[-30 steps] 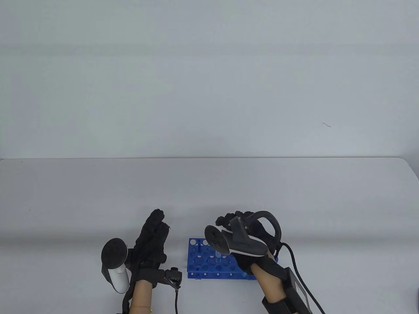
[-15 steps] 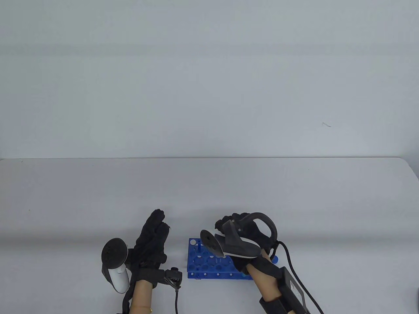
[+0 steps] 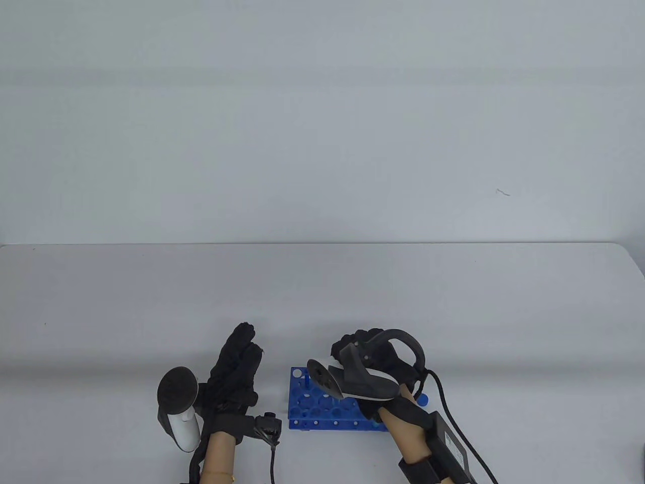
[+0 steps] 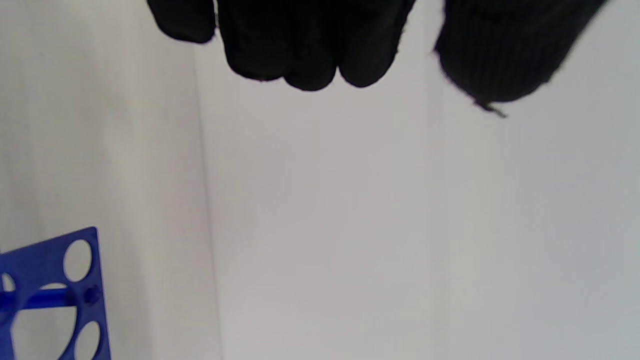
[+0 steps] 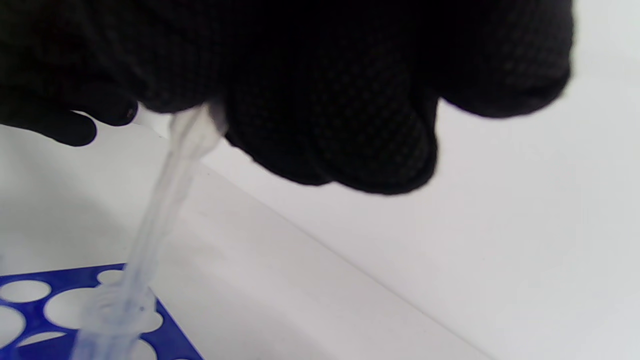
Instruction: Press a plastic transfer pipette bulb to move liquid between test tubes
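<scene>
A blue test tube rack (image 3: 307,406) stands near the table's front edge. My right hand (image 3: 359,345) hovers over its right part and grips the bulb end of a clear plastic pipette (image 5: 167,192). In the right wrist view the fingers (image 5: 330,125) curl around the bulb. The stem slants down into the mouth of a clear test tube (image 5: 112,317) that stands in the rack (image 5: 30,320). My left hand (image 3: 237,360) lies flat and empty on the table left of the rack, fingers stretched out. Its fingertips (image 4: 310,55) hang in at the top of the left wrist view, with a rack corner (image 4: 50,262) at the lower left.
A small blue cap (image 3: 422,401) lies on the table just right of the rack, beside my right wrist. A black cable (image 3: 456,421) runs from the right wrist to the bottom edge. The white table (image 3: 322,292) stretches away behind the hands.
My right hand with its tracker has shifted a little to the left and lower over the rack, which uncovers the blue cap at the right. The left hand has not moved.
</scene>
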Motion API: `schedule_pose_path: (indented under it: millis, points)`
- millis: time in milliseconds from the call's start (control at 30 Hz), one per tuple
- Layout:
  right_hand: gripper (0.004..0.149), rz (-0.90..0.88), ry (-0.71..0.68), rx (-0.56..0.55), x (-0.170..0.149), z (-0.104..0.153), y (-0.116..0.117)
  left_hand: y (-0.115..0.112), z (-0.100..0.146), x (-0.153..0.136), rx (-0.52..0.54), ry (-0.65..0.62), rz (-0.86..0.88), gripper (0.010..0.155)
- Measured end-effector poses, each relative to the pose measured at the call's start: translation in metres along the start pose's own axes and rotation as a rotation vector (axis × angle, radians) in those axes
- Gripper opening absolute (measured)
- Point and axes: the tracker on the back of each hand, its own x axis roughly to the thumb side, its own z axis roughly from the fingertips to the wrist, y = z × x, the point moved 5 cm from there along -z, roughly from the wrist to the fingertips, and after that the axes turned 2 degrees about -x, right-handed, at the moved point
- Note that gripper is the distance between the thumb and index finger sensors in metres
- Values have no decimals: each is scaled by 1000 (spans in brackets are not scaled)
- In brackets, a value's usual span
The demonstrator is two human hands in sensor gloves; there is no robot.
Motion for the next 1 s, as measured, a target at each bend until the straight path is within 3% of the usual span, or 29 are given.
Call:
schedule_pose_path:
  millis: [600,1000]
  points:
    - [41,-46,9,-2,-7,3,-4,-1,0,0,-2,0,-6,77]
    - [45,-163,103,-47,-49,22,-41,-2,0,0,-6,-2,-1,76]
